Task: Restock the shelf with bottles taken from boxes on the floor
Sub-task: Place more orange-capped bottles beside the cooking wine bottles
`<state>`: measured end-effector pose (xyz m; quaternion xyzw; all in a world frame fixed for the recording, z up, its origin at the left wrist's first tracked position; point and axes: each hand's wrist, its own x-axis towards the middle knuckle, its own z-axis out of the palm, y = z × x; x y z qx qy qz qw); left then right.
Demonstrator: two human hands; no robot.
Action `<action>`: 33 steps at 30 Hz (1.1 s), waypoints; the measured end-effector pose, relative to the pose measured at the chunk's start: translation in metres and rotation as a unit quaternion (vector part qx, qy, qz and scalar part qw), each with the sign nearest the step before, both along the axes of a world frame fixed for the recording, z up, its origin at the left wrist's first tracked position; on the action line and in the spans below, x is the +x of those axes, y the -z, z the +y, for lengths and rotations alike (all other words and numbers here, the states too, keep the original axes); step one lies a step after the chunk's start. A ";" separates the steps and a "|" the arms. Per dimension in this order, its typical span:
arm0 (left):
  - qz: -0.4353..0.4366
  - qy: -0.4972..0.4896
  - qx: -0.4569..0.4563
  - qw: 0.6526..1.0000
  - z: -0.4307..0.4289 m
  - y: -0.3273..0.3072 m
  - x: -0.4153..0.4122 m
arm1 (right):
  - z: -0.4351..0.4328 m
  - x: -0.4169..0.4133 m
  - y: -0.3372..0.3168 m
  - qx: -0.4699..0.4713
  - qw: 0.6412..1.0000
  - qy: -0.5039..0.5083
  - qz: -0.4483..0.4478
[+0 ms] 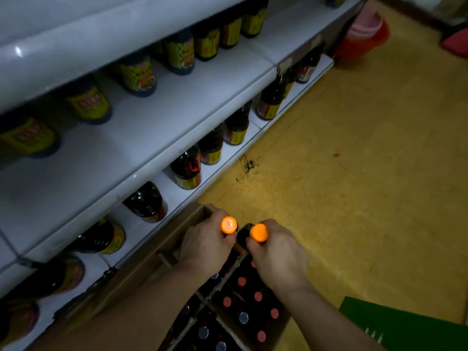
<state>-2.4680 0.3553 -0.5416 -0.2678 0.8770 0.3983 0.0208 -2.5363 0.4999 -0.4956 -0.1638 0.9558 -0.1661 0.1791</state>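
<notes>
White shelf (131,138) fills the left of the frame, dark yellow-labelled shelf bottles (187,171) lined along its tiers. Yellow floor (354,186) spreads right. At bottom centre sits an open cardboard box (141,269), packed with capped bottles. Over it, the left hand (205,247) wraps the neck of the left bottle (229,224) and the right hand (278,257) grips the right bottle (259,232), orange caps side by side.
</notes>
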 end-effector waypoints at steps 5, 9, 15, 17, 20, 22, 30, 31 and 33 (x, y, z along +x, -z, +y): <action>0.011 -0.015 -0.002 1.000 0.000 -0.053 0.010 | 0.003 0.007 -0.054 -0.020 1.000 0.003 0.003; 0.035 -0.026 -0.007 0.999 0.002 -0.094 0.019 | 0.006 0.014 -0.094 -0.028 1.000 0.006 0.006; 0.050 -0.029 -0.029 0.998 0.004 -0.166 0.037 | 0.008 0.027 -0.157 -0.046 0.999 0.013 0.003; 0.051 -0.031 -0.043 0.997 0.006 -0.191 0.044 | 0.009 0.031 -0.180 -0.063 0.998 0.025 -0.005; 0.054 -0.040 -0.045 0.997 0.009 -0.232 0.054 | 0.011 0.039 -0.219 -0.085 0.996 0.031 -0.007; 0.055 -0.047 -0.050 0.996 0.010 -0.258 0.061 | 0.013 0.043 -0.247 -0.104 0.994 0.035 -0.002; 0.099 -0.078 -0.045 0.991 0.016 -0.357 0.086 | 0.024 0.065 -0.349 -0.177 0.984 0.004 0.026; 0.109 -0.088 -0.052 0.989 0.017 -0.370 0.089 | 0.026 0.068 -0.360 -0.190 0.981 0.002 0.032; 0.126 -0.106 -0.068 0.984 0.018 -0.395 0.093 | 0.028 0.073 -0.380 -0.211 0.977 -0.005 0.041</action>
